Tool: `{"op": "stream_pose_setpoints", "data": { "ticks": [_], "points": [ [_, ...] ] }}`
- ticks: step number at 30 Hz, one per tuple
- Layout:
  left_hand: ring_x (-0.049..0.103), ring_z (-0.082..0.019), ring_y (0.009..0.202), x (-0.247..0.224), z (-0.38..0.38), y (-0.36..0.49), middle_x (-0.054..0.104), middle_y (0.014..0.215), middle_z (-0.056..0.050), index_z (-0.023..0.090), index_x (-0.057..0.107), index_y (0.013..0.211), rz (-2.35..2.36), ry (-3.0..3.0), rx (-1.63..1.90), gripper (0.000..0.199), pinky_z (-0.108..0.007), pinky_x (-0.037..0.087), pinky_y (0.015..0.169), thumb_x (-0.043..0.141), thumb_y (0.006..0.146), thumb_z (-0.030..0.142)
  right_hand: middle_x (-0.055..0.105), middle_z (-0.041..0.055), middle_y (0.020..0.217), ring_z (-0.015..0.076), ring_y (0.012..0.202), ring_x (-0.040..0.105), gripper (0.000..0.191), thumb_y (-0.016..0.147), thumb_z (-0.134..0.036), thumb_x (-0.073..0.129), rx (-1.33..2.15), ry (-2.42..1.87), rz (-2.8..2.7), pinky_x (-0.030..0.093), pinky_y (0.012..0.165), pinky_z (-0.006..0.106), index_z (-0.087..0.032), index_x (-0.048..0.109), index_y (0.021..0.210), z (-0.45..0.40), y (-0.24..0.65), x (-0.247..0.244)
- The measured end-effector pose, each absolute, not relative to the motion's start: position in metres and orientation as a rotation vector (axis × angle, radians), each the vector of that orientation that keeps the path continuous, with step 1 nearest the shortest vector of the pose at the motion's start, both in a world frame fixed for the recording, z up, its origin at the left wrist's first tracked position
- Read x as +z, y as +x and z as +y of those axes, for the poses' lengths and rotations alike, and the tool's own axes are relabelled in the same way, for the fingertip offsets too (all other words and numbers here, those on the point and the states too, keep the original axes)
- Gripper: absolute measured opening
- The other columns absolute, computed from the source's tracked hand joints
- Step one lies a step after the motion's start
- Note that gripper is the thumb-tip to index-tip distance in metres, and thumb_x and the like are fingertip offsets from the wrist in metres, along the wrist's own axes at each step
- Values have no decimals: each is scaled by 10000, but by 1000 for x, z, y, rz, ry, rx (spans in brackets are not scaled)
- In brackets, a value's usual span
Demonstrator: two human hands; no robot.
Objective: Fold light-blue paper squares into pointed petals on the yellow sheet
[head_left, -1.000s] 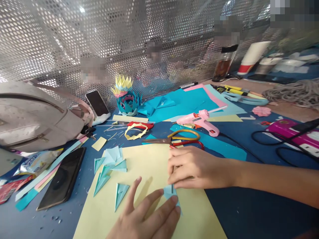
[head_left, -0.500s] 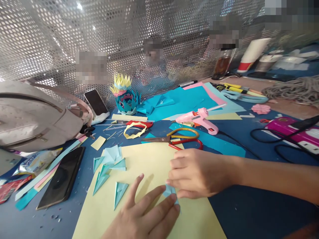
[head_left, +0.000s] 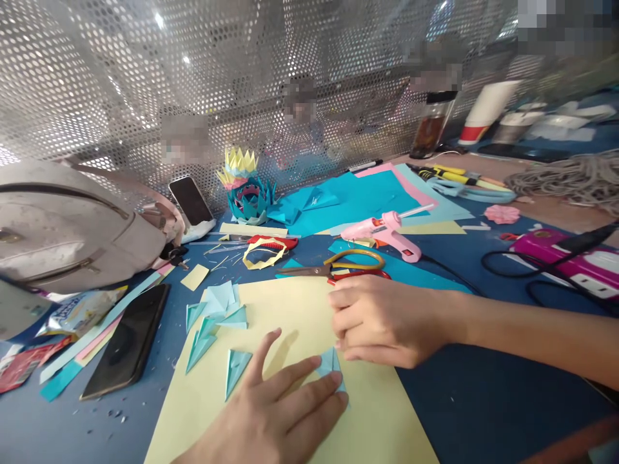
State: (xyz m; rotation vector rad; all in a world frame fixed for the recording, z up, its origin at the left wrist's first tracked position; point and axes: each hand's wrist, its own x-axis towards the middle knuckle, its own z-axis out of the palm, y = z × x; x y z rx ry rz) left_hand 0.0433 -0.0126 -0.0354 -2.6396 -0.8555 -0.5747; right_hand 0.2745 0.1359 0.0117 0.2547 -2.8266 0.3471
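Note:
A small folded piece of light-blue paper (head_left: 329,362) lies on the large yellow sheet (head_left: 280,309). My left hand (head_left: 285,412) rests flat with fingers spread, its fingertips pressing that piece down. Just above and right of the piece is my right hand (head_left: 382,320), its fingers curled in; whether anything is between them is hidden. Left of my hands, several folded light-blue paper triangles (head_left: 202,341) lie on the sheet, one single triangle (head_left: 236,370) close to my left thumb. Scissors (head_left: 314,271) with yellow and red handles lie behind my right hand.
A pink glue gun (head_left: 387,232) lies behind the scissors, its cord trailing right. A folded-paper lotus (head_left: 249,200) and blue sheets (head_left: 358,196) sit near the perforated metal screen. At left are a backpack (head_left: 72,225) and a black phone (head_left: 128,345); at right, a magenta power strip (head_left: 565,258).
My right hand has lifted slightly up and away from the folded piece, showing more of it. My left hand stays on the piece. The view has shifted a little.

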Motion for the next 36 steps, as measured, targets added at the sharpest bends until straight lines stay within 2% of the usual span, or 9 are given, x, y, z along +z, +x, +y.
{"op": "stream_pose_setpoints", "data": {
  "ticks": [6,11,14,18,22,25,29,32,36],
  "points": [
    [567,-198,1303,-42,-18,42,649,1388,30,264,646,1324,-877,-2617,-535,366,-617,-31,1260,363,1092,262,694,51,773,189,727,493,337,1045,-283,458,517,257,-2652,353,682,340,-179,712,850,137,272,-2],
    [583,-149,1199,-43,-20,43,622,1424,59,266,658,1313,-906,-2606,-568,424,-530,-17,1285,289,1104,253,684,66,798,193,773,522,372,1072,-343,422,550,242,-2674,375,716,324,-170,746,1011,135,270,-5],
    [547,-174,1271,-42,-20,43,621,1424,64,267,669,1299,-904,-2622,-550,403,-497,2,1288,321,1097,255,674,75,846,198,826,538,346,1069,-346,446,523,122,-2749,384,740,318,-175,748,1061,131,269,-6],
    [477,-237,1374,-43,-21,44,636,1396,71,266,667,1302,-911,-2653,-544,379,-506,20,1283,354,1089,271,660,35,833,170,818,547,199,1013,-277,575,734,-106,-2744,393,752,284,-178,742,971,125,266,-3],
    [498,-218,1357,-36,-19,45,641,1370,18,255,656,1296,-940,-2666,-581,392,-497,30,1282,328,1098,336,634,-9,774,155,809,569,120,912,-281,724,997,-325,-2750,390,754,260,-181,706,850,122,262,-1],
    [520,-227,1327,-21,-16,44,657,1270,-91,175,591,1345,-955,-2764,-489,466,-482,188,1260,331,1081,458,633,-12,791,165,853,582,143,918,-323,716,1091,-367,-2759,390,779,264,-188,695,876,122,262,-2],
    [537,-256,1267,-6,-13,42,595,1278,-149,118,496,1346,-1156,-2947,-533,359,-422,463,1112,426,1053,313,649,0,865,183,920,589,193,928,-385,697,1110,-371,-2763,391,794,275,-195,692,962,124,262,-3],
    [560,-211,1210,-2,-13,43,561,1291,-139,146,452,1337,-1332,-3064,-688,323,-318,514,1043,448,1023,223,645,2,870,184,913,587,223,923,-415,695,1123,-371,-2778,395,771,276,-195,694,962,123,263,-4],
    [551,-166,1230,0,-10,47,582,1289,-97,192,434,1345,-1463,-3068,-866,361,-254,499,1037,464,988,143,621,2,840,177,872,578,246,924,-426,692,1131,-371,-2775,401,746,273,-180,687,926,121,263,-3]
  ]
}}
